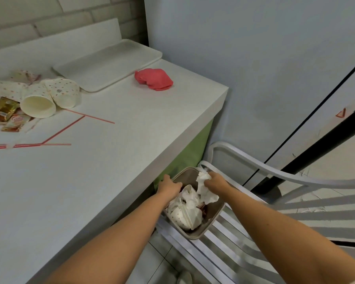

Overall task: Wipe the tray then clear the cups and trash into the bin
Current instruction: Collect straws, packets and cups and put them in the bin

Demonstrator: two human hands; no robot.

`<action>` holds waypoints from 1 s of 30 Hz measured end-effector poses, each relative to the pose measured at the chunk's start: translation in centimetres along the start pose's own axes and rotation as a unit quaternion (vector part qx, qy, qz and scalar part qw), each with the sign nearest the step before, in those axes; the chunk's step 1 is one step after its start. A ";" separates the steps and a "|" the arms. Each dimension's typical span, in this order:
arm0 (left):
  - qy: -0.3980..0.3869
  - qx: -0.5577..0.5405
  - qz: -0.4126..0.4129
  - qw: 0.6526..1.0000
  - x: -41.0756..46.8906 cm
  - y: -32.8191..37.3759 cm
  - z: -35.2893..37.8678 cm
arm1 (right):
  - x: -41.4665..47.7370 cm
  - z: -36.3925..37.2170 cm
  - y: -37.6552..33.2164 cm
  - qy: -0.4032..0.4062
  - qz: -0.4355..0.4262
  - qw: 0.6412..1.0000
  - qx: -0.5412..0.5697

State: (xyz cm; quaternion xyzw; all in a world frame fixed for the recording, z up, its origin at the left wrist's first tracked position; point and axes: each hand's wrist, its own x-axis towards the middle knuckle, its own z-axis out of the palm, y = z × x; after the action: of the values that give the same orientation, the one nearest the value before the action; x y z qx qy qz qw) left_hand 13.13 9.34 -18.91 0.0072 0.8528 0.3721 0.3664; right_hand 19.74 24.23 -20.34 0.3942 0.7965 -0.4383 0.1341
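A small grey bin (210, 225) stands on a white slatted chair beside the table and holds crumpled white paper and dotted cups. My right hand (215, 182) is over the bin, shut on a crumpled white tissue (205, 191). My left hand (169, 186) rests on the bin's near-left rim, fingers curled over it. On the table lie a white tray (105, 64), a red cloth (154, 78), several dotted paper cups (49, 97), snack wrappers (4, 113) and red straws (57, 132).
The white chair (275, 181) has a curved backrest that arches over the bin's far side. The table's corner (223, 89) juts out above the bin. A grey wall and a dark-edged panel stand to the right. Tiled floor shows below.
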 end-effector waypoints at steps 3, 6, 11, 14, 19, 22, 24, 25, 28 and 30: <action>0.002 0.009 0.009 1.000 0.1 0.1 -0.3 | 0.1 0.6 0.0 -0.020 0.030 0.999 -0.008; 0.002 0.018 0.020 1.000 -0.1 0.4 -0.5 | -0.3 1.0 -0.7 -0.061 0.063 0.995 -0.051; -0.004 0.043 0.051 0.998 -1.0 1.3 -1.0 | -1.0 0.2 -3.1 -0.078 0.042 0.985 -0.148; -0.001 0.078 0.093 0.993 -1.8 2.3 -1.3 | -1.2 -0.7 -4.7 -0.127 0.038 0.982 -0.132; 0.024 0.104 0.193 0.975 -3.9 4.4 -2.6 | -1.8 -2.3 -8.6 -0.198 0.035 0.954 -0.222; 0.074 0.062 0.269 0.958 -5.7 5.8 -4.1 | -2.8 -3.5 -11.8 -0.223 0.030 0.935 -0.275; 0.099 0.029 0.296 0.949 -6.8 6.6 -5.6 | -3.7 -4.2 -13.9 -0.226 0.012 0.928 -0.297; 0.101 0.008 0.304 0.947 -7.3 6.9 -6.5 | -4.2 -4.5 -15.0 -0.224 -0.005 0.926 -0.305; 0.138 -0.043 0.313 0.939 -8.0 7.0 -9.8 | -6.1 -4.8 -18.4 -0.222 -0.067 0.919 -0.318; 0.178 -0.072 0.308 0.932 -8.3 6.5 -12.0 | -7.3 -4.4 -20.6 -0.222 -0.105 0.913 -0.326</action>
State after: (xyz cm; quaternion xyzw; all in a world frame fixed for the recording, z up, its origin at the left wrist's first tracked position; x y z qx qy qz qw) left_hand 9.95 4.12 -4.22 0.1766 0.8308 0.5224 0.0752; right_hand 9.68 17.77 -1.48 0.1352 0.8815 -0.2420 0.3822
